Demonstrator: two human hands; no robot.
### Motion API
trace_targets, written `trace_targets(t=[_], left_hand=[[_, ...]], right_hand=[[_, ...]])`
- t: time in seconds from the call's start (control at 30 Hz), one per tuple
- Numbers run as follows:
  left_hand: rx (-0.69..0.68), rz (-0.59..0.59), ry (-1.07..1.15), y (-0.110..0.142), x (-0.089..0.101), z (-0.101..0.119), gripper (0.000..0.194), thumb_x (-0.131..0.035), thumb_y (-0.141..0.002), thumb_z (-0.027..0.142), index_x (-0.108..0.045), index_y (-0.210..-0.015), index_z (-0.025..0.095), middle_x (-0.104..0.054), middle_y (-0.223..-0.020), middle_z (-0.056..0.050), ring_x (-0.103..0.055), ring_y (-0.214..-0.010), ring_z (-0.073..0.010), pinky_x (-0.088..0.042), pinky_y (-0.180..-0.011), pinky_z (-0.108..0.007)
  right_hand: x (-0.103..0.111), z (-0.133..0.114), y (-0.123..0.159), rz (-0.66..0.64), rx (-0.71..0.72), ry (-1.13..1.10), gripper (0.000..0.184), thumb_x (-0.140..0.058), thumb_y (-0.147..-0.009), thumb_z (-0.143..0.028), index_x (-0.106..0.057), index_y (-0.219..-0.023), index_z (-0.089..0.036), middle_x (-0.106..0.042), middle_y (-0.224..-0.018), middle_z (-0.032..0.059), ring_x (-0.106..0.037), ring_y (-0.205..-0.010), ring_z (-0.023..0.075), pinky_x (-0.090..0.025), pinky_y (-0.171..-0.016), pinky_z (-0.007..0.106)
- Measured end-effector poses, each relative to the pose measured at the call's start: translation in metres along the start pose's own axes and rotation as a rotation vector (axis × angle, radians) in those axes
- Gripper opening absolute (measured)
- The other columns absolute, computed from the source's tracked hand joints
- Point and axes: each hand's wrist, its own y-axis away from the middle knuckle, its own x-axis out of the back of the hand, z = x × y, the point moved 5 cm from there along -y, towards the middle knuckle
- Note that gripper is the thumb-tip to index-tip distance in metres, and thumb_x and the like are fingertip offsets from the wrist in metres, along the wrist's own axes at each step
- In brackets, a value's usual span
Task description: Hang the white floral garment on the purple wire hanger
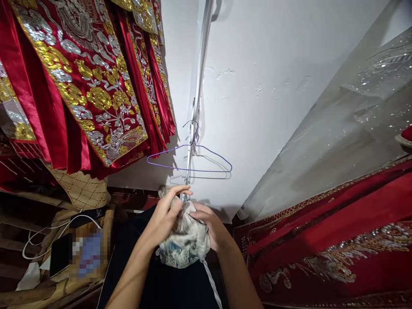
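Observation:
A bunched white cloth [183, 244] with a grey-green pattern is gathered against the lower end of an upright metal pole [195, 77]. My left hand [167, 216] lies on the left side of the bunch, thumb on the cloth and fingers reaching to the pole. From the other side, my right hand [207, 223] grips the bunch with bent fingers. What lies under the cloth is hidden. Just above my hands, a purple wire hanger [206, 171] hangs from the pole. A white twisted strip [212, 283] runs down below the bunch.
Red garments with gold and silver embroidery [99, 98] hang at upper left. A sheer glittering fabric [309, 141] and a red beaded garment [334, 240] fill the right. At lower left, a wooden rack [54, 296] bears a white cable [27, 253] and a dark flat device [61, 253].

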Motion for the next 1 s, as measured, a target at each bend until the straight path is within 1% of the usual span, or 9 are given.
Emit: trace_targets(t=[0.1,0.2,0.3,0.4,0.5,0.6,0.67,0.87,1.0], left_hand=[[0.089,-0.279,0.090,-0.006,-0.006,-0.026,0.068,-0.020,-0.099,0.063,-0.071,-0.112,0.020,-0.070,-0.095,-0.010,-0.064,-0.098,-0.0258,-0.050,-0.090,-0.039],[0.182,-0.438,-0.032,0.005,-0.001,-0.055,0.064,-0.032,-0.096,0.065,-0.072,-0.076,0.019,-0.063,-0.069,-0.005,-0.057,-0.067,-0.0209,-0.046,-0.065,-0.031],[0.189,-0.522,-0.393,0.016,0.027,-0.079,0.054,-0.048,-0.092,0.061,-0.065,-0.063,0.019,-0.055,-0.058,-0.001,-0.049,-0.056,-0.0168,-0.035,-0.057,-0.028],[0.192,-0.418,-0.826,0.012,0.075,-0.089,0.032,-0.059,-0.087,0.050,-0.072,-0.078,0.023,-0.066,-0.070,-0.003,-0.060,-0.073,-0.0239,-0.037,-0.069,-0.031],[0.203,-0.306,-1.120,0.003,0.109,-0.081,0.022,-0.058,-0.085,0.038,-0.074,-0.096,0.026,-0.072,-0.085,-0.009,-0.061,-0.094,-0.0313,-0.038,-0.080,-0.038],[0.214,-0.244,-1.275,-0.004,0.121,-0.069,0.021,-0.055,-0.085,0.035,-0.072,-0.088,0.023,-0.071,-0.081,-0.012,-0.059,-0.098,-0.0336,-0.038,-0.081,-0.042],[0.230,-0.221,-1.299,-0.004,0.123,-0.066,0.025,-0.055,-0.085,0.042,-0.071,-0.082,0.023,-0.071,-0.080,-0.012,-0.059,-0.101,-0.0352,-0.038,-0.083,-0.044],[0.236,-0.203,-1.249,-0.001,0.128,-0.066,0.028,-0.057,-0.084,0.046,-0.069,-0.074,0.023,-0.072,-0.083,-0.010,-0.061,-0.098,-0.0338,-0.040,-0.085,-0.043],[0.098,-0.117,-1.177,-0.014,0.127,-0.048,0.029,-0.047,-0.092,0.038,-0.073,-0.097,0.025,-0.073,-0.108,-0.008,-0.058,-0.115,-0.0307,-0.039,-0.096,-0.042]], right_hand=[[-0.014,-0.013,0.007,-0.169,-0.132,0.211,0.011,-0.072,-0.077,-0.027,-0.070,-0.085,-0.020,-0.066,-0.077,0.0014,-0.060,-0.070,0.0172,-0.047,-0.069,0.029],[-0.008,-0.033,0.014,-0.313,-0.198,0.534,0.018,-0.077,-0.072,-0.025,-0.068,-0.085,-0.018,-0.065,-0.077,0.0007,-0.057,-0.068,0.0155,-0.044,-0.063,0.026],[0.024,-0.068,-0.002,-0.133,0.002,0.826,0.010,-0.070,-0.072,-0.021,-0.065,-0.081,-0.017,-0.063,-0.074,0.0004,-0.057,-0.066,0.0157,-0.041,-0.058,0.024],[0.057,-0.107,-0.036,0.241,0.400,0.998,0.011,-0.062,-0.071,-0.017,-0.065,-0.082,-0.017,-0.054,-0.063,-0.0033,-0.048,-0.056,0.0126,-0.034,-0.051,0.023],[0.075,-0.118,-0.078,0.427,0.654,1.014,0.037,-0.061,-0.070,-0.018,-0.067,-0.106,-0.018,-0.043,-0.058,-0.0084,-0.039,-0.052,0.0113,-0.033,-0.053,0.023],[0.082,-0.103,-0.118,0.390,0.609,1.039,0.048,-0.057,-0.073,-0.020,-0.064,-0.120,-0.018,-0.055,-0.065,-0.0046,-0.048,-0.060,0.0141,-0.039,-0.061,0.025],[0.087,-0.089,-0.129,0.342,0.546,1.050,0.037,-0.054,-0.075,-0.021,-0.070,-0.107,-0.017,-0.064,-0.074,0.0008,-0.055,-0.069,0.0170,-0.042,-0.065,0.026],[0.107,-0.072,-0.099,0.329,0.479,1.107,0.018,-0.051,-0.076,-0.023,-0.068,-0.077,-0.018,-0.065,-0.069,0.0012,-0.055,-0.067,0.0182,-0.039,-0.062,0.026],[0.114,-0.086,-0.076,0.348,0.469,1.145,0.016,-0.051,-0.075,-0.025,-0.065,-0.073,-0.018,-0.062,-0.069,0.0008,-0.052,-0.065,0.0174,-0.035,-0.059,0.026]])
